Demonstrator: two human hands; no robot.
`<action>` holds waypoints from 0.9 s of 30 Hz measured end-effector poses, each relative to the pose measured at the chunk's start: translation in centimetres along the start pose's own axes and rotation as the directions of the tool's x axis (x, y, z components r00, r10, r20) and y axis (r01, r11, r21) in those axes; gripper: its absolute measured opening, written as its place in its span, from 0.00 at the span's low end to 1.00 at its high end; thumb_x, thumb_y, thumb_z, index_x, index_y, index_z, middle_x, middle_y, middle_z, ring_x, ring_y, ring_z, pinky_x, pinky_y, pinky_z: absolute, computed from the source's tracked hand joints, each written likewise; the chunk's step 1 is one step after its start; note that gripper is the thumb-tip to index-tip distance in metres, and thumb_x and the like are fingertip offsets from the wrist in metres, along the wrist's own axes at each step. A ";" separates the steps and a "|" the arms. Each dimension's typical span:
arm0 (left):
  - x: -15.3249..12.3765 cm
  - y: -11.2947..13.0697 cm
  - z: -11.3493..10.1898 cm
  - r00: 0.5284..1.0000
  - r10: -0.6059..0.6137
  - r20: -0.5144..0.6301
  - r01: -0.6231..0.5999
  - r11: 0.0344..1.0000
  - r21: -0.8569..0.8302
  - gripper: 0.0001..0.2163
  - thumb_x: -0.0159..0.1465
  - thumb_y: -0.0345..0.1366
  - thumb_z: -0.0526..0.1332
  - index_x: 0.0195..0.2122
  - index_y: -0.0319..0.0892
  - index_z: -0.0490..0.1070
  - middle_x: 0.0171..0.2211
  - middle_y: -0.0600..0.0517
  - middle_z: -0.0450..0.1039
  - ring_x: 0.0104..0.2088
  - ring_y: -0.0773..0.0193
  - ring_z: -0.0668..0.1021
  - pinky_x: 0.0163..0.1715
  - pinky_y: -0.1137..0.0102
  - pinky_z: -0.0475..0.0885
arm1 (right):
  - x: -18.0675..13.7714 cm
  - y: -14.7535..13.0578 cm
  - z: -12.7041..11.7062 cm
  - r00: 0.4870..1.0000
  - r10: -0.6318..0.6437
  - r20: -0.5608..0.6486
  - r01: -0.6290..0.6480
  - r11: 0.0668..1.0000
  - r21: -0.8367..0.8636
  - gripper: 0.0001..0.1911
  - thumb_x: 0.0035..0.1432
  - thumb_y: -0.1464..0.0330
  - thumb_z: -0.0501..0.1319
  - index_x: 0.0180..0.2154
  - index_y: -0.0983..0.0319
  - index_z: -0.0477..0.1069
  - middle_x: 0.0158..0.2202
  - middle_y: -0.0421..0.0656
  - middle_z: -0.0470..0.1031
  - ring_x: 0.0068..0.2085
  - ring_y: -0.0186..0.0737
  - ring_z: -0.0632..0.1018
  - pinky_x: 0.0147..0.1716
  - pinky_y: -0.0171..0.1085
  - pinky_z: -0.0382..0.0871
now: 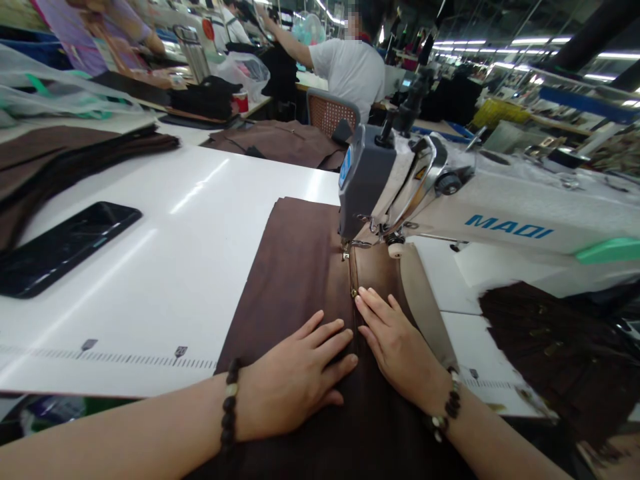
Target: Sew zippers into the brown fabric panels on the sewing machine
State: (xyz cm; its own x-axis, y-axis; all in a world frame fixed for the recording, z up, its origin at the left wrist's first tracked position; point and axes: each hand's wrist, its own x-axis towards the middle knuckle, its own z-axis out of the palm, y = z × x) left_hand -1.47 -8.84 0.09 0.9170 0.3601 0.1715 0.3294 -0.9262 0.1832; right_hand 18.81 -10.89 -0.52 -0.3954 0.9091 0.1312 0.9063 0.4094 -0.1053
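Observation:
Brown fabric (290, 267) lies across the table and runs under the presser foot (346, 252) of a white and grey sewing machine (500, 207). A zipper (355, 270) with a brass-coloured pull runs lengthwise along the fabric, in line with the foot. My left hand (300, 373) rests flat on the fabric left of the zipper, fingers stretched and slightly spread. My right hand (400, 343) lies on the fabric to the right, its fingertips touching beside the zipper pull. A beige layer (425, 293) shows at the fabric's right edge.
A black phone (70, 247) lies on the white table (200, 220) at left, near stacked brown pieces (60, 157). More brown fabric (275, 143) lies behind. Dark gathered cloth (555, 347) sits at right. Co-workers are beyond, one in a white shirt (347, 73) by a chair (333, 110).

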 end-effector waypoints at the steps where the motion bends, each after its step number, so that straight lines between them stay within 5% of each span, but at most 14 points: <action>1: 0.0 -0.1 0.0 1.000 -0.003 0.003 0.003 1.000 0.003 0.19 0.64 0.45 0.53 0.53 0.43 0.62 0.54 0.45 0.62 0.56 0.52 0.62 0.56 0.54 0.55 | 0.2 0.1 0.0 1.000 0.002 0.003 -0.002 1.000 -0.008 0.22 0.62 0.72 0.44 0.56 0.69 0.57 0.59 0.49 0.57 0.60 0.43 0.58 0.56 0.51 0.56; 27: 3.0 -5.1 -0.3 1.000 -0.017 -0.010 0.017 1.000 0.010 0.17 0.64 0.40 0.54 0.52 0.39 0.62 0.53 0.44 0.62 0.55 0.53 0.62 0.56 0.54 0.55 | 5.7 3.2 0.3 0.999 0.031 0.008 -0.031 0.999 -0.005 0.22 0.62 0.69 0.44 0.57 0.69 0.56 0.59 0.49 0.57 0.59 0.43 0.57 0.57 0.49 0.53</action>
State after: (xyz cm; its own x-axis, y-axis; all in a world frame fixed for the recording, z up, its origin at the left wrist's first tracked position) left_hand -0.52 -2.99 -0.04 0.9091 0.3767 0.1780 0.3472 -0.9211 0.1760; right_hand 19.44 -4.40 -0.37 -0.3681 0.9221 0.1195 0.9190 0.3804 -0.1041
